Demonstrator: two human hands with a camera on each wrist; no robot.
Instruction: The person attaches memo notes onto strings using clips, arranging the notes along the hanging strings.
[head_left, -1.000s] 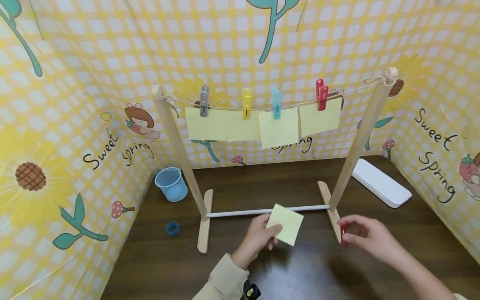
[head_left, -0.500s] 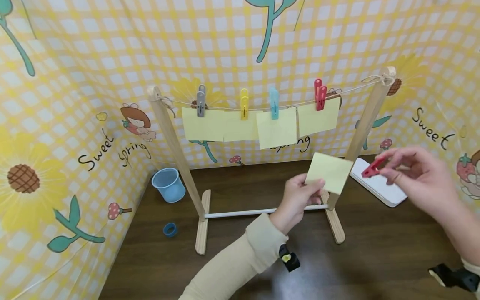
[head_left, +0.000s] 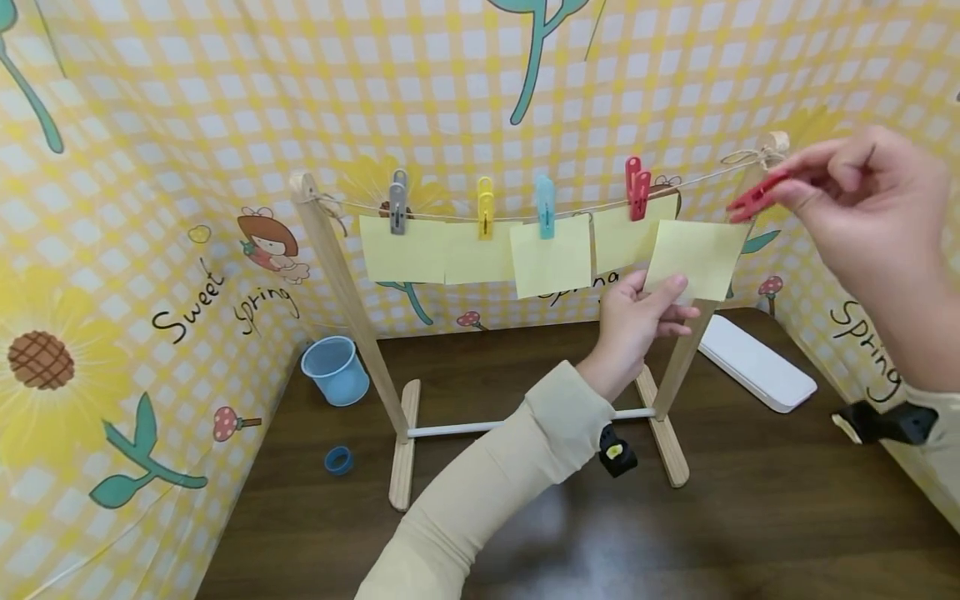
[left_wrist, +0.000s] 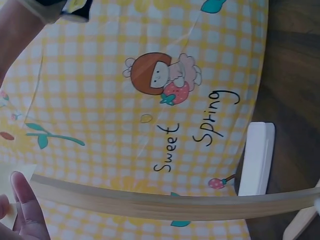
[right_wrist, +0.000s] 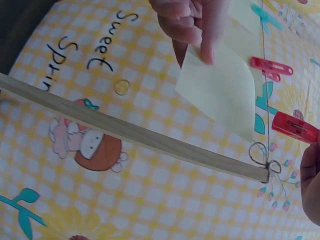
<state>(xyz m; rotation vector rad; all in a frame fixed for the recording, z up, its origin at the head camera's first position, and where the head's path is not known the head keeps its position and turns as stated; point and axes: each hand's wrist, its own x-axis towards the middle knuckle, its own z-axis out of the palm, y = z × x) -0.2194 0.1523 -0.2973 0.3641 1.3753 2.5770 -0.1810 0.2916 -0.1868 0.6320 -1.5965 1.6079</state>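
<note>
My left hand (head_left: 637,325) pinches a yellow sticky note (head_left: 697,258) by its lower left corner, just below the string (head_left: 705,177) near the right post. In my right hand (head_left: 870,208) a red clothespin (head_left: 753,198) is pinched between thumb and fingers, above the note's upper right corner. The right wrist view shows that clothespin (right_wrist: 295,127) beside the string, apart from the note (right_wrist: 220,92). Several notes hang on the string under a grey clothespin (head_left: 398,202), a yellow clothespin (head_left: 485,208), a light blue clothespin (head_left: 545,207) and another red clothespin (head_left: 637,190).
The string is tied between two wooden posts (head_left: 337,283) joined low by a white rod (head_left: 450,430). A blue cup (head_left: 335,372) and a small blue ring (head_left: 339,460) sit left of the stand. A white case (head_left: 757,364) lies at the right.
Both hands have risen from near the tabletop to the right end of the string. The left brought the sticky note up and rightward, the right lifted the red clothespin.
</note>
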